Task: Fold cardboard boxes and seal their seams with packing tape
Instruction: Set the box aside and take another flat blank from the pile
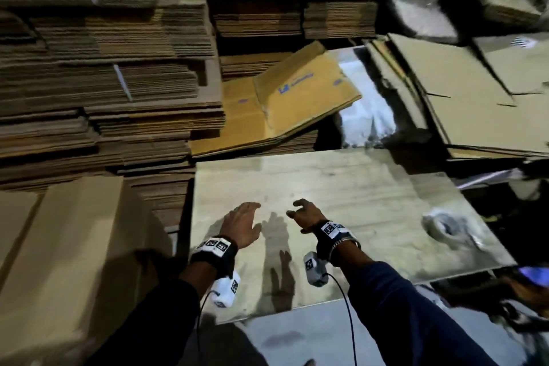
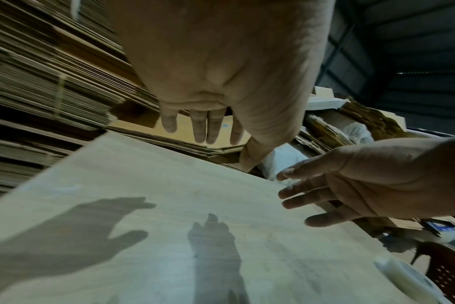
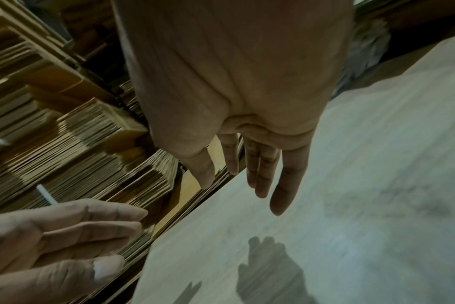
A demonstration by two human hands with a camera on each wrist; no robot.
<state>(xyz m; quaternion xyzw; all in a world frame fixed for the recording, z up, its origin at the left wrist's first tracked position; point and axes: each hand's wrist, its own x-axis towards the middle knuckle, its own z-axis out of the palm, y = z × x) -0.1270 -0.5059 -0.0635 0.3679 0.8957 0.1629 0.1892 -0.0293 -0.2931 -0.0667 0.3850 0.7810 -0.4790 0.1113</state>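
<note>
Both hands hover above a pale table (image 1: pixel 341 187), holding nothing. The left hand (image 1: pixel 241 224) has its fingers straight and spread; the right hand (image 1: pixel 306 215) is relaxed, its fingers loosely bent, and their shadows fall on the tabletop between them. A roll of tape (image 1: pixel 447 228) lies on the table near its right edge, well apart from the right hand. Beyond the table's far edge, a flattened yellow box (image 1: pixel 285 98) with blue print lies tilted on a pile of cardboard. Tall stacks of flat cardboard (image 1: pixel 104 83) fill the left side, and more flattened boxes (image 1: pixel 463 89) lie at the far right.
</note>
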